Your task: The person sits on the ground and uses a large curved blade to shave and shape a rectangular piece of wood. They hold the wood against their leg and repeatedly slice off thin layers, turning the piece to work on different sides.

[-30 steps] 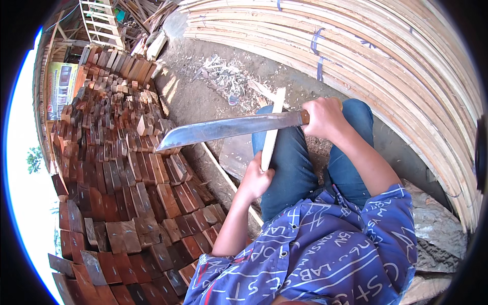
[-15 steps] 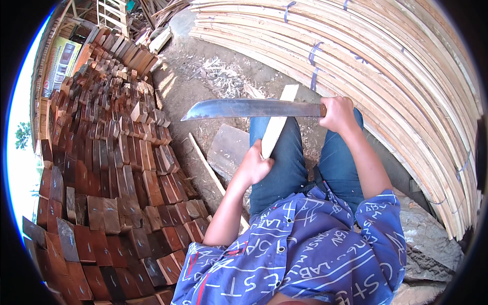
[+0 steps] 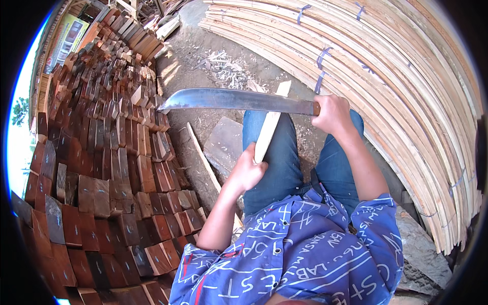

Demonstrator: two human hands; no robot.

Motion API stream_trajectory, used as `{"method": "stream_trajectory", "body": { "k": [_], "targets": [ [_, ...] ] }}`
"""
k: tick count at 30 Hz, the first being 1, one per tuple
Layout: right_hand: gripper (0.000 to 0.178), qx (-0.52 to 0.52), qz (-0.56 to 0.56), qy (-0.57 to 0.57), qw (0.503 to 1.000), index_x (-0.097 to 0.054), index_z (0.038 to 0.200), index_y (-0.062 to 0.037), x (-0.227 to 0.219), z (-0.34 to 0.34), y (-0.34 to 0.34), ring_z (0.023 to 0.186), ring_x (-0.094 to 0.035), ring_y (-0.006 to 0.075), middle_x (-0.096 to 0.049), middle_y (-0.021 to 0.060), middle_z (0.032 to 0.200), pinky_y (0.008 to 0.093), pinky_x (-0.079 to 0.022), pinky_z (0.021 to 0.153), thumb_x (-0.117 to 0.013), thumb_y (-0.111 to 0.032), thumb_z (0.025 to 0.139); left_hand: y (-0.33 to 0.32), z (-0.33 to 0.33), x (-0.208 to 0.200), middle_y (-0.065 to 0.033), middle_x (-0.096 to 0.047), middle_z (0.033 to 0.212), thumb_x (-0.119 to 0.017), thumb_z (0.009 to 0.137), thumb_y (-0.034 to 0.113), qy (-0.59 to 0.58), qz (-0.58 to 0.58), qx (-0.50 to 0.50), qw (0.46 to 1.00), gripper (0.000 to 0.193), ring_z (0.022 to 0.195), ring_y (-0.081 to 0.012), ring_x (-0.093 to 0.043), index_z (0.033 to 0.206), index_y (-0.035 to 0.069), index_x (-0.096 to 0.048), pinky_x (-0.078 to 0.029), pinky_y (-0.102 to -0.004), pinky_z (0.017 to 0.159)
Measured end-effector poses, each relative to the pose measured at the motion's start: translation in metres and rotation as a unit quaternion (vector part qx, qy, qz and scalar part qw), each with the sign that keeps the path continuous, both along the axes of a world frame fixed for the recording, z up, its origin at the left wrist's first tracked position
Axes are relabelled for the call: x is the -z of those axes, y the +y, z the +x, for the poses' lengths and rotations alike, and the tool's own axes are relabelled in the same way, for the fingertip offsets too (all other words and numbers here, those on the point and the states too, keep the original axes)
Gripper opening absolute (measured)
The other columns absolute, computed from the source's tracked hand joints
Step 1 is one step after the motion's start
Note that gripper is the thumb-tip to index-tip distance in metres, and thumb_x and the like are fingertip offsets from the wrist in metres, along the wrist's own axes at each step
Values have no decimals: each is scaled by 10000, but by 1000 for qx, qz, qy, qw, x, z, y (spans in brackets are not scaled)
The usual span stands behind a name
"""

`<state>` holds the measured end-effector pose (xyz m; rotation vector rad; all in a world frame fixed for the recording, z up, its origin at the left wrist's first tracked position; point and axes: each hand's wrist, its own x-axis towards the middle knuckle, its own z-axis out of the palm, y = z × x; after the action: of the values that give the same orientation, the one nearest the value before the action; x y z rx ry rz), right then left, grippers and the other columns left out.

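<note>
My left hand (image 3: pixel 247 170) is closed around the lower end of a pale strip of wood (image 3: pixel 266 136), held slanting up and away over my left thigh. A machete (image 3: pixel 229 99) with a long, broad steel blade lies across the strip's upper part, its tip pointing left. The strip's far end shows beyond the blade. My right hand (image 3: pixel 331 113) grips the machete's wooden handle above my right knee. Whether the edge bites into the wood cannot be made out.
Stacked brown wood blocks (image 3: pixel 96 193) fill the left side. Long bundled pale slats (image 3: pixel 386 86), tied with dark bands, curve along the right. Wood shavings (image 3: pixel 226 68) lie on the dirt ahead. A flat slab (image 3: pixel 222 145) and a thin stick (image 3: pixel 201 152) lie beside my left leg.
The machete has shifted left, its tip swinging slightly upward relative to the handle. My left hand and the strip have moved a little left in view. The whole view has shifted slightly.
</note>
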<state>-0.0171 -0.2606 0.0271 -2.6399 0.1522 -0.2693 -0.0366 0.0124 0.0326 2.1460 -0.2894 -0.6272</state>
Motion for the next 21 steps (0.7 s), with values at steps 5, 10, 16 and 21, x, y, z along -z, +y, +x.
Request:
{"method": "stream_trajectory", "body": {
  "k": [5, 10, 16, 21],
  "targets": [
    [160, -4, -29, -26, 999, -648, 693, -48, -1, -19, 26, 643, -649, 376, -644, 177, 644, 456, -514, 609, -665, -148, 570, 2, -3, 2, -261, -624, 1005, -540, 701, 58, -9, -6, -4, 1000, 503, 1001, -355, -606, 1189, -64, -520, -454, -384, 907],
    [203, -10, -61, 19, 998, -671, 729, -49, -10, -3, -6, 672, -678, 350, -663, 183, 666, 454, -530, 623, -697, -197, 592, -5, 0, -7, -273, -621, 1008, -546, 709, 60, 15, 6, -4, 1000, 491, 1009, -374, -603, 1182, -64, -515, -452, -392, 914],
    [216, 29, -22, 26, 999, -689, 772, -57, 0, -17, 11, 676, -675, 378, -664, 178, 669, 470, -543, 650, -665, -217, 628, -7, 9, 10, -331, -595, 897, -557, 729, 57, -41, -24, -4, 999, 323, 937, -455, -614, 1021, -67, -499, -465, -448, 841],
    [154, -14, -60, -11, 998, -645, 707, -61, 1, -10, 1, 646, -635, 384, -629, 185, 642, 450, -500, 606, -658, -141, 577, -1, 4, -4, -254, -585, 885, -551, 700, 42, 9, -11, -20, 1000, 407, 885, -337, -583, 1092, -62, -508, -457, -383, 823]
  ]
}}
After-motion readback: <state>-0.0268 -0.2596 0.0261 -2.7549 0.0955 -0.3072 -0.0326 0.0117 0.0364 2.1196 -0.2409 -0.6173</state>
